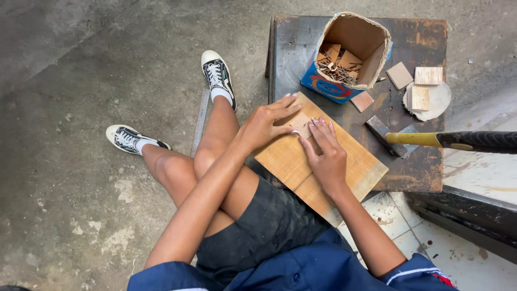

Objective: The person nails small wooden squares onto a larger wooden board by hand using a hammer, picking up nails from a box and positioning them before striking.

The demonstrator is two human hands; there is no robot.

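Closest to us, our knees are bent over the concrete floor point(64, 81), and a wooden board point(355, 167) lies slanted across the near corner of the dark workbench point(425, 161). Everything else we place from that board.

Our right hand point(327, 156) lies flat on the middle of the board, fingers stretched out and close together, palm down, gripping nothing. The fingertips point(315, 125) press against a small wooden block point(301, 124) that sits on the board's upper part. Our left hand point(266, 123) comes in from the board's left edge, also open, with the fingers spread long over the far end of the board. Its fingertips touch the same small block from the other side, so the block sits pinned between the two hands without either one closing around it.

Just right of the board a hammer point(452, 140) rests on the workbench, its head near the board's right edge and its handle running off to the right. Beyond the board's far end stands a torn cardboard box point(350, 54) holding nails and wood scraps. Right of that box, farther from the board, several small square wood pieces point(425, 89) lie on the bench. Left of the board, a steel ruler point(200, 121) lies on the floor beside our leg.
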